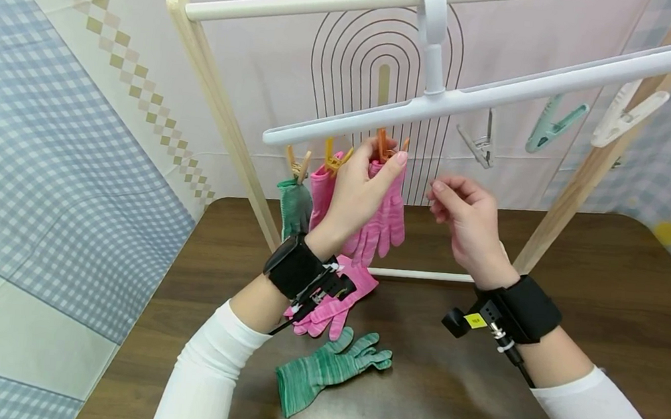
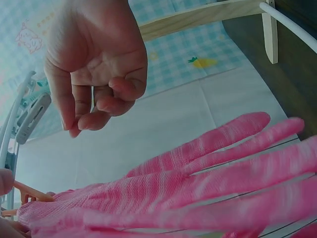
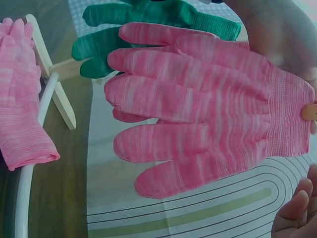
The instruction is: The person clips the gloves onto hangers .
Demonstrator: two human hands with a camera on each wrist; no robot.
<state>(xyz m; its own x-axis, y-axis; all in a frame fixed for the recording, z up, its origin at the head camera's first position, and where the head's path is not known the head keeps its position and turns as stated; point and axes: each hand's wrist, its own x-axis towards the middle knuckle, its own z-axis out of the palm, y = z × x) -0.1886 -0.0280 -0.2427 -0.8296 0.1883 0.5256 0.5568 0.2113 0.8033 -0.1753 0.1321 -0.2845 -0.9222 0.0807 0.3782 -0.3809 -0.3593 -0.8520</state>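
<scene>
My left hand [image 1: 356, 195] pinches an orange clothespin [image 1: 382, 144] under the white hanger [image 1: 367, 120], its thumb by one handle. From that clothespin a pink knit glove [image 1: 393, 214] hangs by its cuff, fingers down. Beside it another pink glove [image 1: 320, 191] hangs from a yellow clothespin [image 1: 334, 159], and a green glove [image 1: 295, 206] from a tan clothespin [image 1: 297, 168]. My right hand [image 1: 469, 220] hovers to the right of the gloves, fingers loosely curled and holding nothing, as the left wrist view also shows. The left hand partly covers the pink gloves.
Farther right, a clear clothespin [image 1: 480, 142], a teal clothespin [image 1: 552, 125] and a white clothespin [image 1: 625, 118] hang without gloves. The hanger hooks over the rail [image 1: 306, 2] of a wooden stand [image 1: 224, 113]. A pink glove [image 1: 362, 282] and a green glove [image 1: 327, 372] lie on the table [image 1: 415, 389].
</scene>
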